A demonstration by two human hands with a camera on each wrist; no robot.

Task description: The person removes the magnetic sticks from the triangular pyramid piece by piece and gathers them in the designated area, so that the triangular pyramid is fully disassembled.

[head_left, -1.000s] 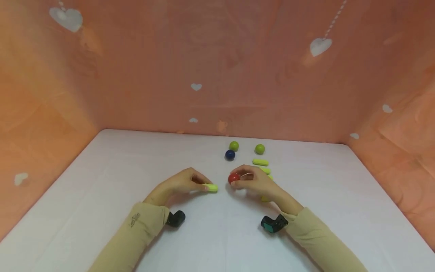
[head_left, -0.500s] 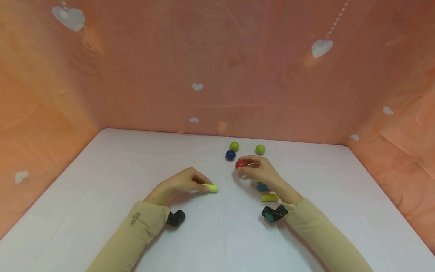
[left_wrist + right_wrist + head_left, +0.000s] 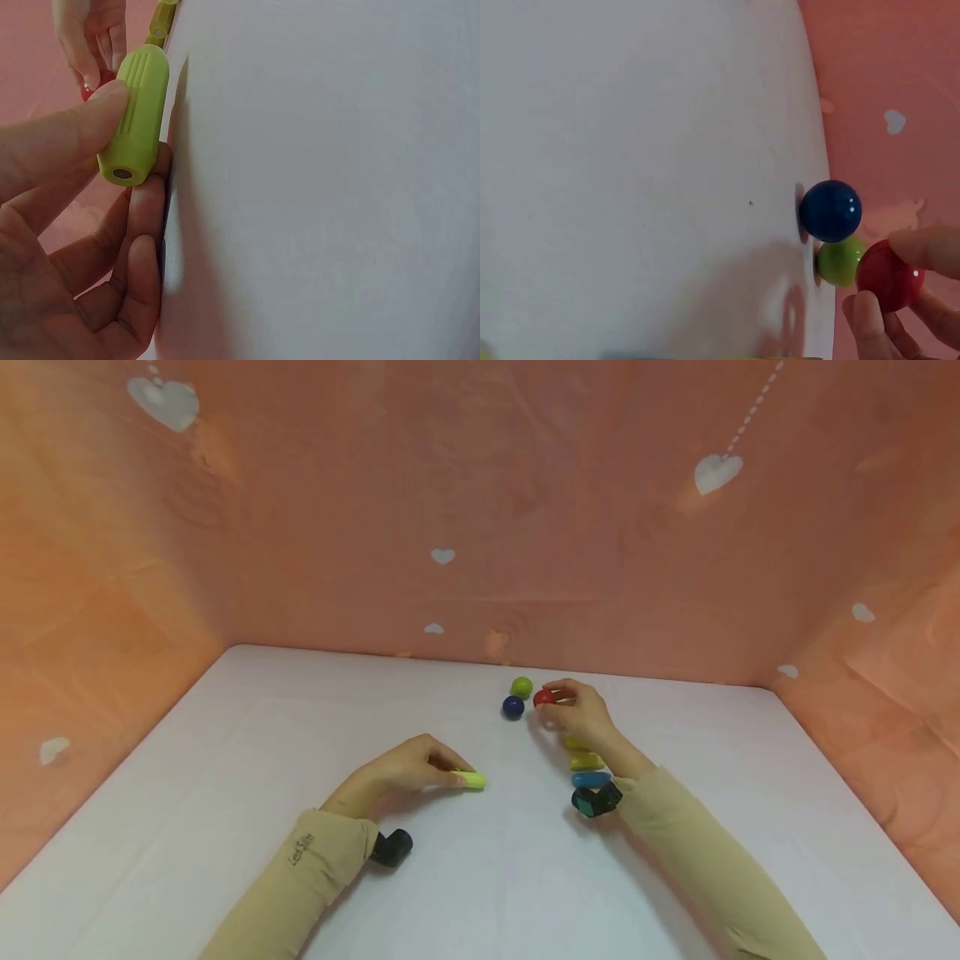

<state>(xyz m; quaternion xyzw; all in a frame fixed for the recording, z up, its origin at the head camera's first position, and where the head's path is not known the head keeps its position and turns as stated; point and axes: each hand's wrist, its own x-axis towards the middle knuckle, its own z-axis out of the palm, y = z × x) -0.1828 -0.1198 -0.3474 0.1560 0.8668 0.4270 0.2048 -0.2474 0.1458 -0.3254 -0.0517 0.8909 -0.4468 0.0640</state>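
Left hand pinches yellow-green peg between thumb and fingers, peg lying on white table. Right hand grips red ball in fingertips, just beside blue ball and green ball near back wall. Small logo on left sleeve, unreadable. Yellow and blue pegs lie by right wrist.
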